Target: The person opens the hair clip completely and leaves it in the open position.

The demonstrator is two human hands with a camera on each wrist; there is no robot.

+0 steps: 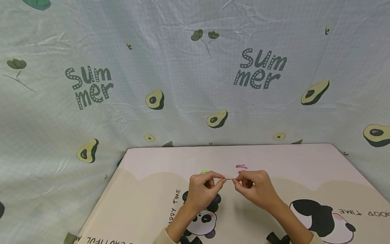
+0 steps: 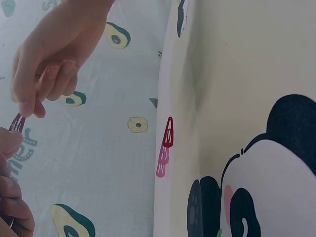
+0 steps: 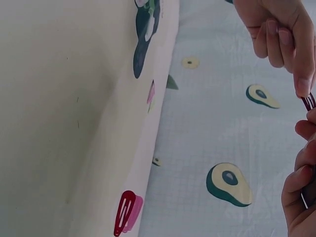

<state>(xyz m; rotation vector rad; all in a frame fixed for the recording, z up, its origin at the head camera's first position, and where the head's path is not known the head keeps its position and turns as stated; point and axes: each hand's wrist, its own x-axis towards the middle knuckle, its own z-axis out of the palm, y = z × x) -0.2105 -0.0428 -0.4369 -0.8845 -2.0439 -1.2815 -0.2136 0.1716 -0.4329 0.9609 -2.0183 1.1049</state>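
A dark red snap hair clip (image 1: 230, 179) is stretched between my two hands, above the table. My left hand (image 1: 203, 189) pinches one end between thumb and forefinger, and my right hand (image 1: 257, 189) pinches the other end the same way. From the left wrist, the clip (image 2: 18, 122) shows its slotted frame, with fingertips covering both ends. Beyond the hands lie a magenta hair clip (image 1: 241, 166) and a light green hair clip (image 1: 203, 171). The left wrist view also shows a red hair clip (image 2: 169, 132) overlapping a pink one (image 2: 161, 170) on the table.
The table cover (image 1: 143, 203) is beige and pale pink, printed with a panda (image 1: 202, 223) and a black-and-white dog (image 1: 323, 220). A pale curtain (image 1: 182, 67) with avocado prints and lettering hangs right behind the table's far edge.
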